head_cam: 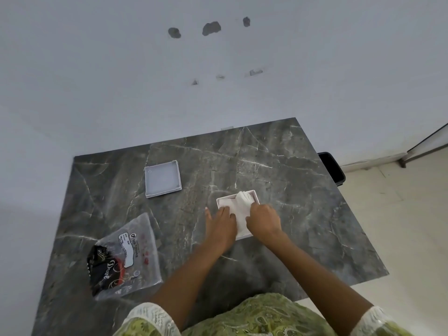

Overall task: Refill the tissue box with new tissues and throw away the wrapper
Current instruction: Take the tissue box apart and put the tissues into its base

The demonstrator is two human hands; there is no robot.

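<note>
Green patterned cloth with lace cuffs (150,316) fills the bottom of my head view, and both forearms reach out from it over the dark marble table (278,166).

Out at the middle of the table sits the white tissue box (254,194), open at the top, and the tissues (238,210) are already lying in it. One corner of the stack fans up at the far right of the box, so I judge the refill as nearly done but not settled flat. The lid (163,178) lies apart at the far left, upside down, not yet back on. The wrapper (126,258), clear plastic with black print, lies flat near the left front edge, well apart from the box and untouched. A dark bin (332,168) peeks out past the right edge of the table; that is where I expect the wrapper should go.

Now the fingers. My left hand (220,224) lies flat, fingers together and stretched forward, tips pressing on the near left part of the tissues by the box rim, thumb out to the side. My right hand (264,220) is curled knuckles-up over the right side of the stack, fingers bent down onto the tissues; whether they pinch a sheet or just push, I cannot tell.
</note>
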